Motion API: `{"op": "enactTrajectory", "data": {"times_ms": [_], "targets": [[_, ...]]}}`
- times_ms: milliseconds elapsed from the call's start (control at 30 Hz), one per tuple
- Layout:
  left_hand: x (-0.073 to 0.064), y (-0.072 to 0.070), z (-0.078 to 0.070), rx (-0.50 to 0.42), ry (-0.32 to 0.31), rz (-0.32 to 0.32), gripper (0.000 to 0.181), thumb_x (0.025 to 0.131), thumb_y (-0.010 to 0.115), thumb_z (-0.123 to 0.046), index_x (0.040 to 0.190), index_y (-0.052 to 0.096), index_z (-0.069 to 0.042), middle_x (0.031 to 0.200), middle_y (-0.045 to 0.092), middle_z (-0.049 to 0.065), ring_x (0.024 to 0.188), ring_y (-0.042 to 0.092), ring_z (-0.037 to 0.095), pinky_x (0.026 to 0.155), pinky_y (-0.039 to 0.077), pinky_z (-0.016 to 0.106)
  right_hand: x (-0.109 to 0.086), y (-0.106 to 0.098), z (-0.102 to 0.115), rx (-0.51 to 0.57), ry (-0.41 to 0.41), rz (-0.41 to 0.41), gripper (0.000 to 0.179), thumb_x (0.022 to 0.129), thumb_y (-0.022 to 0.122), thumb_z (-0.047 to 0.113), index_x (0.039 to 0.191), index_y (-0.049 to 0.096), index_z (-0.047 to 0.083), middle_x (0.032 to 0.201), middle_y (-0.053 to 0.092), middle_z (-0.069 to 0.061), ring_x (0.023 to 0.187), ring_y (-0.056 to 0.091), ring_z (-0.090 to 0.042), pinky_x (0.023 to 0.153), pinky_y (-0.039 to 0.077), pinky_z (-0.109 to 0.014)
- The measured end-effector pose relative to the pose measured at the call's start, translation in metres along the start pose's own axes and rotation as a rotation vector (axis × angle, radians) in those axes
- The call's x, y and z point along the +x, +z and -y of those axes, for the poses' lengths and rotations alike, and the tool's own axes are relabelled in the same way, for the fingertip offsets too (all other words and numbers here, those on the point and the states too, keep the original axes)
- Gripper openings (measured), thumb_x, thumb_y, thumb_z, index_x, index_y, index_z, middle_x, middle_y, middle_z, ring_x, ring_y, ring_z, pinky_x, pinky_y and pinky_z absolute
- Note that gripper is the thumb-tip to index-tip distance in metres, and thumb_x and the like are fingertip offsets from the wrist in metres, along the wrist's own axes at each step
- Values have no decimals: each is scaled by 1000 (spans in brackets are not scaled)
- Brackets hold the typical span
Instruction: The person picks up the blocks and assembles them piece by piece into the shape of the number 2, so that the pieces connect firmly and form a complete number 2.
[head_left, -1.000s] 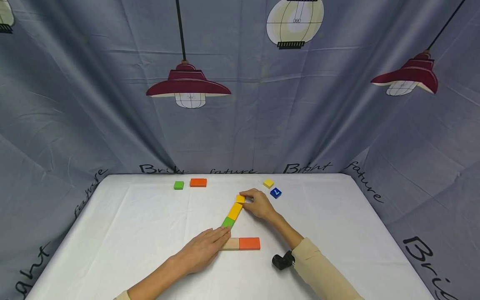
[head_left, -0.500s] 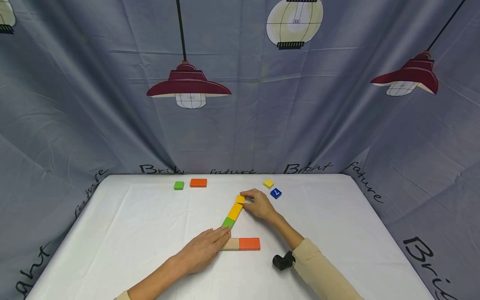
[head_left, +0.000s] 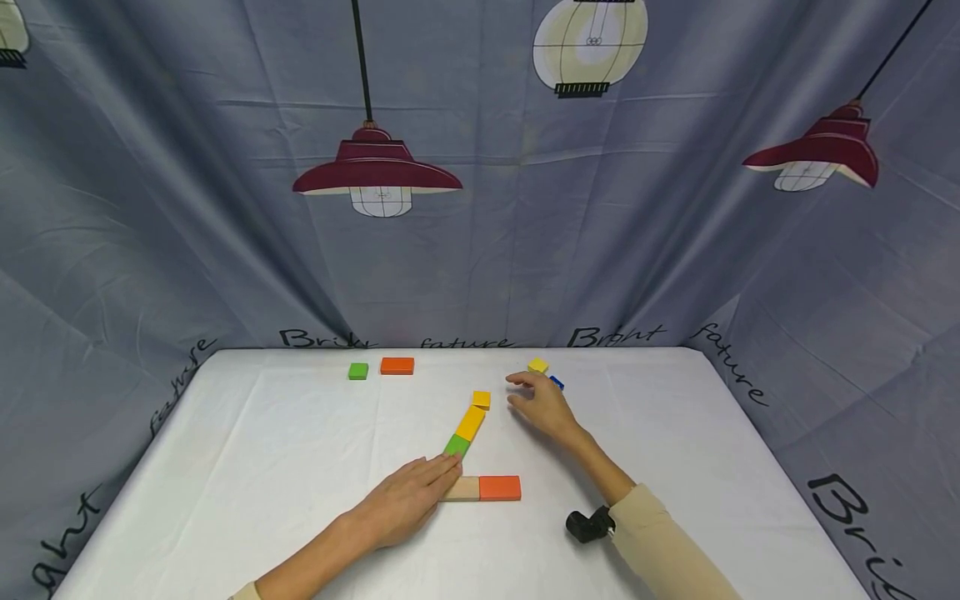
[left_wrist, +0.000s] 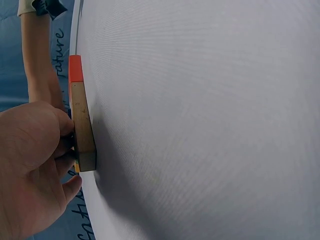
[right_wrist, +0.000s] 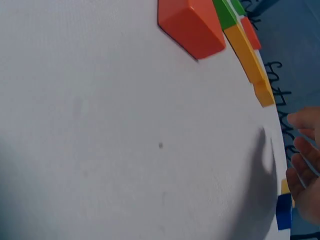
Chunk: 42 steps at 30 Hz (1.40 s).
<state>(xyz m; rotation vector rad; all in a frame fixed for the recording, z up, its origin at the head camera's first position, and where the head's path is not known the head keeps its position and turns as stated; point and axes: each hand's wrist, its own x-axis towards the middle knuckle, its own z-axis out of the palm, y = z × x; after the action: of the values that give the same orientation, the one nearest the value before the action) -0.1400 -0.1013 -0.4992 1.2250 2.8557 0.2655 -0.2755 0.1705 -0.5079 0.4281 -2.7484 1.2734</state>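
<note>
Fingers of left hand (head_left: 408, 498) straight and flat on white table (head_left: 247, 467), tips touching near end of green block (head_left: 456, 444) and left end of plain wooden block (head_left: 462, 488). Fingers of right hand (head_left: 543, 404) loosely spread, clamped on nothing, hovering just right of small yellow block (head_left: 482, 399). Diagonal row: green block nearest, long yellow block (head_left: 470, 422) next, small yellow block at far end, slightly apart. Orange block (head_left: 499, 487) butted against wooden block's right end. Yellow cube (head_left: 537, 365) and blue block (head_left: 556, 382) just beyond right hand. At far left, green cube (head_left: 357, 371) beside orange tile (head_left: 397, 365).
</note>
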Motion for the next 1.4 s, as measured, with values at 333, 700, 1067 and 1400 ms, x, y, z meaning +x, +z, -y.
{"op": "enactTrajectory", "data": {"times_ms": [333,700,1067,1400], "targets": [[0,1,0,15,8,-15,47,104,54,-16,148,46,-4,156,40,10,142,38,24,111,38,43,-3,-28,-25,2,23,-106,34,86,76,5,119,69,-1,124,61,-22,120,56,-39,102,44,-52],[0,1,1,24,12,-19,48,103,55,-16,148,46,-3,155,40,10,142,38,23,111,38,43,-4,-36,-45,-36,155,-124,48,85,77,9,129,62,-2,127,57,-23,118,54,-38,103,41,-53],[0,2,1,37,22,-37,47,103,55,-15,147,48,-3,154,42,10,141,39,23,111,38,43,-4,-36,-55,-54,205,-95,51,87,76,10,133,59,-4,127,57,-25,118,55,-38,101,45,-50],[0,1,0,11,18,-25,50,101,59,-13,148,47,-2,155,41,10,142,38,24,111,38,43,-6,-36,-52,-74,227,-89,47,88,74,8,132,60,-5,121,58,-23,113,56,-35,99,47,-47]]}}
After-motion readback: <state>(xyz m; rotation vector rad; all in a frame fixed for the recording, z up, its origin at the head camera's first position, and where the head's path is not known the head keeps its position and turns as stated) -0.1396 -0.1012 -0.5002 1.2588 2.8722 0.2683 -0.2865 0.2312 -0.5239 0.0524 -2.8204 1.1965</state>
